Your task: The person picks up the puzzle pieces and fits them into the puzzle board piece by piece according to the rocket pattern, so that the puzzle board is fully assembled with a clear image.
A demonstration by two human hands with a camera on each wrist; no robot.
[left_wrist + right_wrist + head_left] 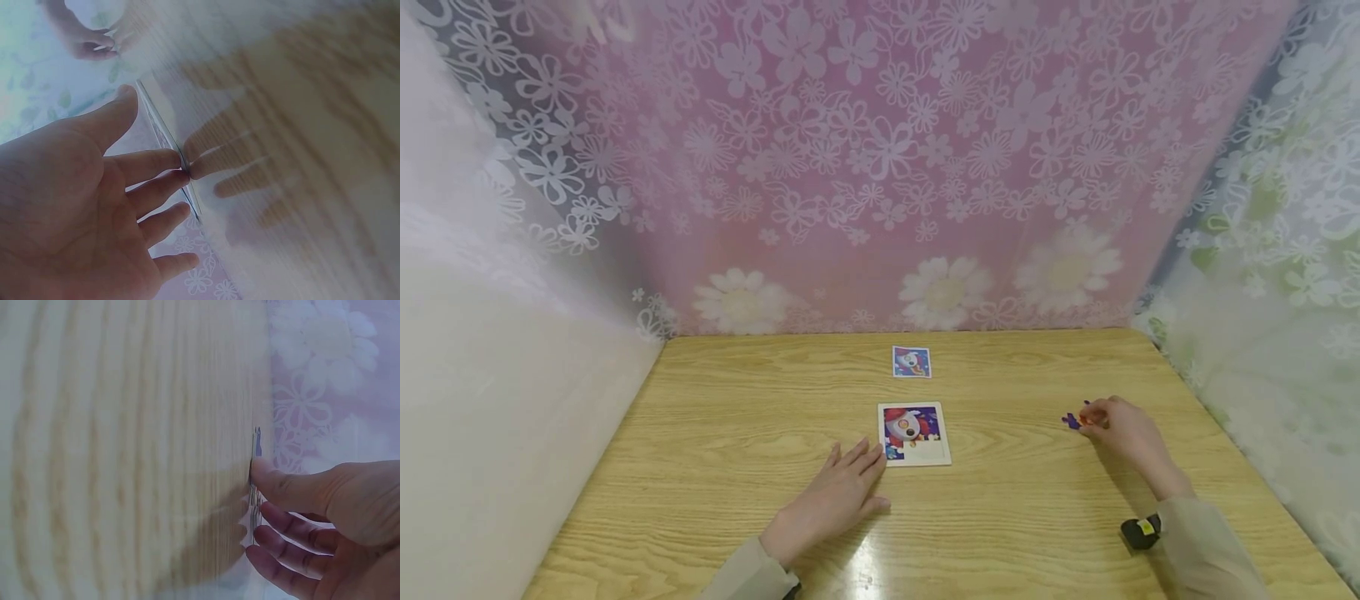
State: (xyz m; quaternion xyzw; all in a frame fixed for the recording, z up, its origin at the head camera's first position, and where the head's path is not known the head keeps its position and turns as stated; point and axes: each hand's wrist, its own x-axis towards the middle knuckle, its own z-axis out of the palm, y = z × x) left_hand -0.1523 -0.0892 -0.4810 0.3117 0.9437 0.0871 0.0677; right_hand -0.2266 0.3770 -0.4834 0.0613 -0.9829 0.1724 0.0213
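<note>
A square jigsaw puzzle in a white tray (927, 453) lies mid-table, showing a white and red cartoon picture on purple. Bare tray shows at its lower right. My left hand (831, 498) has its fingers extended, fingertips touching the tray's left edge; in the left wrist view those fingertips (178, 178) meet the thin edge. Off to the right, my right hand (1122, 429) pinches a reddish puzzle piece (1083, 421) between thumb and fingers. Purple puzzle pieces (1070, 422) lie beside its fingertips. In the right wrist view, the thumb (284, 487) partly hides the pieces, seen edge-on.
A small picture card (912, 362) with a similar cartoon lies behind the tray. The wood-grain table (760, 400) meets a pink flowered curtain (850, 208) at the back. Pale sheets flank both sides. A black device (1141, 532) sits at the right wrist.
</note>
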